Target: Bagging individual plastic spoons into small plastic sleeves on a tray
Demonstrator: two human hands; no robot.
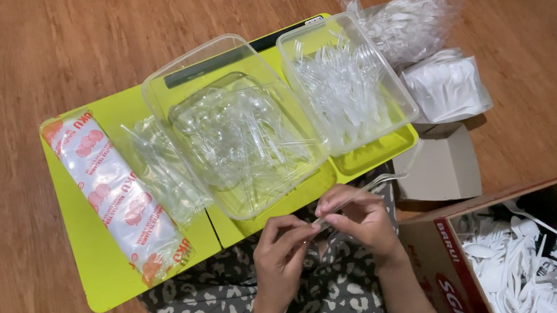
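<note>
Closest in, the lap in leopard-print cloth point(327, 295), and above it both hands meet over the near edge of the yellow-green worktop point(103, 275). The left hand point(281, 250) has its grip pinched on one end of a thin clear plastic sleeve point(353, 197); the right hand point(360, 218) is grasping the same sleeve from the other side, fingertips touching the left's. What sits inside the sleeve is too faint to tell.

Just beyond the hands, a clear tub point(237, 122) holds a jumble of clear plastic spoons. Beside it to the right, a second clear tub point(348, 81) is packed with clear forks. Left of the tubs lies a loose heap of clear wrappers point(164, 169), then a long white packet with red print point(116, 186).

Off the worktop on the wooden floor: two bags of white cutlery point(423, 49) and a cardboard box point(431, 258) filled with white spoons and forks.
</note>
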